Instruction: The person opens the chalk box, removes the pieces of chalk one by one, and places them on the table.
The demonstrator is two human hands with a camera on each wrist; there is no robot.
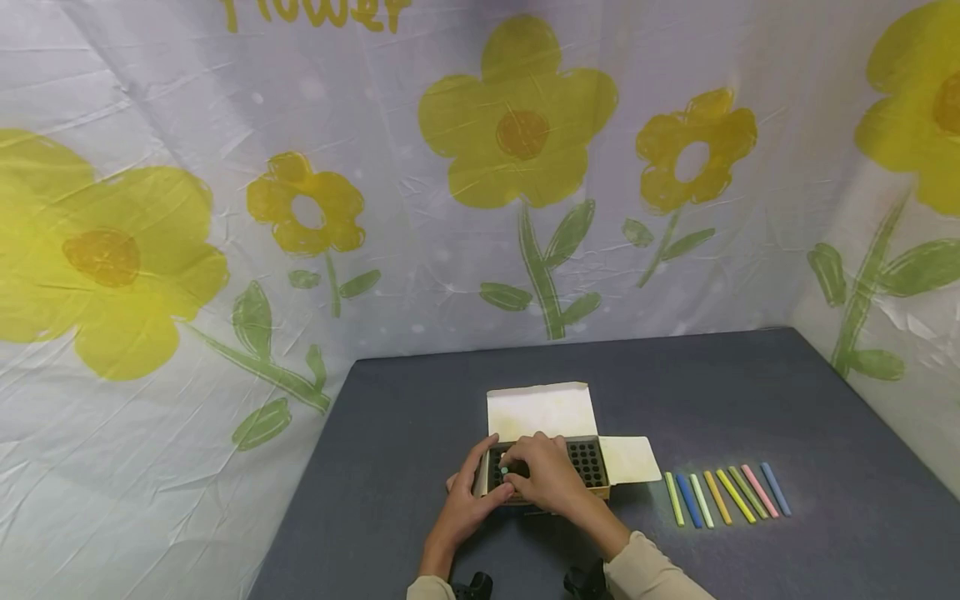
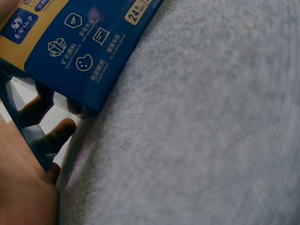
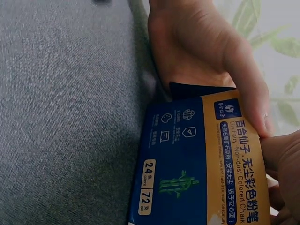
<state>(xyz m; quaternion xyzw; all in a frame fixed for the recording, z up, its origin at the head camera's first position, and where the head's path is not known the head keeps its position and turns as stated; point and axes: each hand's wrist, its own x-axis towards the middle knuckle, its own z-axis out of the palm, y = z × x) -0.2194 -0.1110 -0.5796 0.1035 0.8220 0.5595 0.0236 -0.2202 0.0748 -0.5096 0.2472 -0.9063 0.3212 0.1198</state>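
Observation:
A chalk box [image 1: 604, 493], blue and yellow outside, stands on the table with its lid raised. Inside it is a black holder [image 1: 585, 460] with rows of round holes. My left hand [image 1: 467, 507] grips the box's left end, thumb at the front edge and fingers around the side flap [image 2: 23, 126]. Over the left half of the holder, my right hand [image 1: 546, 473] pinches a pale green chalk stick [image 1: 504, 470]; only its end shows. In the right wrist view, the box front [image 3: 178, 154] hides most of the right hand [image 3: 288, 161].
Several coloured chalk sticks [image 1: 720, 497] lie in a row on the dark table [image 1: 420, 417], right of the box. The open lid [image 1: 540, 410] leans back, and a side flap [image 1: 628, 460] sticks out right. A flower-printed cloth [image 1: 420, 275] hangs behind.

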